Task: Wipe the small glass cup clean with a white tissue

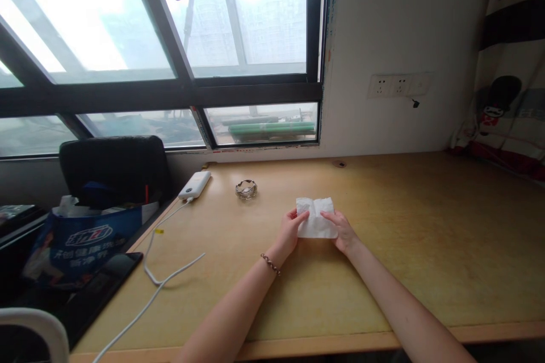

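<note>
A white tissue [315, 228] is spread between my two hands, a little above the wooden desk. My left hand [293, 227] grips its left edge, with the thumb lying on the front and the fingers behind. On the opposite edge, my right hand [343, 231] pinches it in the same way. A crease runs down near the tissue's middle. Around my left wrist is a dark beaded bracelet [271, 265]. Behind the tissue and to its left, a round silver metal ring-shaped object [246, 189] sits on the desk.
The wooden desk [426, 261] stands against the wall and window. At its left edge lies a white power bank [195, 185] with a white cable [164, 282] trailing forward. Left of the desk are a black chair [114, 164] and a blue bag [91, 244]. A curtain [511, 79] hangs right.
</note>
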Demonstrator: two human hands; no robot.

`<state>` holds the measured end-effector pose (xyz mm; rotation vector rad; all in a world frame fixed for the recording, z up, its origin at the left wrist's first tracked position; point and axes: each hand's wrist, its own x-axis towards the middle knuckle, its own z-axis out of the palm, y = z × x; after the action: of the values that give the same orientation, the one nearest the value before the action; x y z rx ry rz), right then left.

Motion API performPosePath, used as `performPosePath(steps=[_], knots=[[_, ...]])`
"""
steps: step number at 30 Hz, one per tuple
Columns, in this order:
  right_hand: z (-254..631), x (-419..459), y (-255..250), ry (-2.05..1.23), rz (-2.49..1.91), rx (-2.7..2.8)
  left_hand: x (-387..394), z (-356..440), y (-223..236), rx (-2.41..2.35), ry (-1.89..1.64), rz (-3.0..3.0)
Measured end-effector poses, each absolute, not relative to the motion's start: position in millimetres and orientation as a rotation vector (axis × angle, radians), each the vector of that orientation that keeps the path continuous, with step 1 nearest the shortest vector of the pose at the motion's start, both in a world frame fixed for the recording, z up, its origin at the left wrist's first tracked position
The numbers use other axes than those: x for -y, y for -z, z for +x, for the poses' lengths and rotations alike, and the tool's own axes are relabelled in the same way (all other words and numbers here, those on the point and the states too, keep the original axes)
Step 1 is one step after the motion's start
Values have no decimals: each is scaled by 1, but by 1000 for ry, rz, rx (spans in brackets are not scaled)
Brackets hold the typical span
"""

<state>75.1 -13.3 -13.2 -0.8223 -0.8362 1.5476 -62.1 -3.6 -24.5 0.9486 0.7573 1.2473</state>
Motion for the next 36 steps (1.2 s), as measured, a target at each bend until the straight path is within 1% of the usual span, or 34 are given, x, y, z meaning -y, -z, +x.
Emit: performPosePath(steps=[4,8,10,12,14,17,19,21,25,29,32,36], knots=[[76,10,20,-1517,-829,769,-5,-71,25,-904,-1242,1110],[79,5,24,-1469,-859,663,-24,-101,18,-1195,-1310,1360],[80,4,24,-1465,-869,616,-31,-126,13,-1459,-1394,1531],[80,4,24,-1465,-874,589,-35,-154,9,-1831,-1450,1800],[78,5,24,-1476,-878,583,-38,-182,7,-1945,-1471,1865],[75,5,27,-1508,-879,588,-45,-213,13,-2163,-1248,2078],[74,5,30,-1525,-881,583,-53,-226,21,-2188,-1108,2102],[74,3,32,-1530,-887,570,-60,-232,28,-2156,-1050,2114],[75,2,35,-1525,-882,552,-63,-235,36,-2104,-1126,2212],[75,2,33,-1529,-877,538,-56,-230,33,-2093,-1169,2269],[74,2,32,-1534,-869,517,-51,-212,27,-2050,-1195,2340],[74,0,29,-1529,-825,450,-38,-161,21,-1943,-1252,2493]])
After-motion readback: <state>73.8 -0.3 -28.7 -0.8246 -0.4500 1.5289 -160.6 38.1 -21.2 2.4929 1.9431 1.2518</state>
